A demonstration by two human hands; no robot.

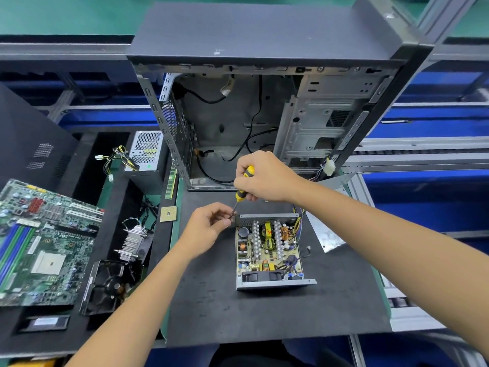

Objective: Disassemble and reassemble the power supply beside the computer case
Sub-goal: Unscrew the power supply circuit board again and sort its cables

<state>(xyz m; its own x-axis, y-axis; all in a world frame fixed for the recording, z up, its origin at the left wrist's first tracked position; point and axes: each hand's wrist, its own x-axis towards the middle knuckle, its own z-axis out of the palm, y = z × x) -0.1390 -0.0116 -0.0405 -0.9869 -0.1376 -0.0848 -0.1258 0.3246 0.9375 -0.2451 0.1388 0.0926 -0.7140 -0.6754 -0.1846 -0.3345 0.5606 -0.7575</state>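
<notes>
Head view: the open grey sheet-metal power supply box (270,254), its circuit board bare, lies on the black foam-covered surface (211,300) in front of the empty grey computer case (264,115). It looks stiff and fairly heavy, with sharp rims and fragile components; best held by its outer walls. The right hand (264,178) grips a yellow-and-black screwdriver (242,190), tip slanting down to the box's far left corner. The left hand (209,229) pinches near the tip; whether it holds a screw, I cannot tell.

One head-worn wide-angle camera looks forward and steeply down from close above the counter (344,300), both forearms reaching in from the bottom edge.
</notes>
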